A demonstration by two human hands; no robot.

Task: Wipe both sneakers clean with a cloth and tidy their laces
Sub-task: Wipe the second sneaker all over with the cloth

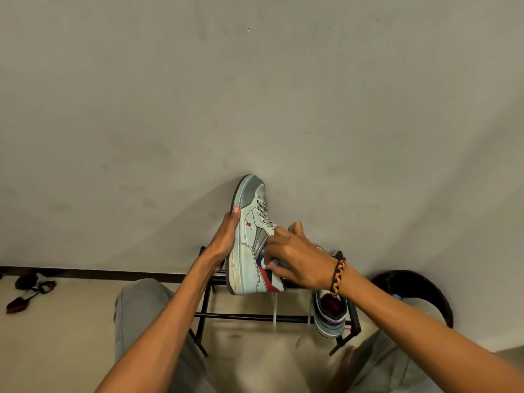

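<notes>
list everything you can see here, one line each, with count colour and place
held sneaker: 1, pale grey-green with red and navy panels, raised toe-up in front of the wall
laces: pale, ends hanging below the held sneaker
second sneaker: 1, grey with dark collar, on the rack at right
shoe rack: 1, black metal bars, on the floor by the wall
dark shoes: blurred, count unclear, floor at far left
black round object: 1, far right, partly hidden
bracelet: 1, black, red and yellow braid, right wrist
left hand: grips the held sneaker's sole side
right hand: fingers curled at the held sneaker's collar and laces
</notes>
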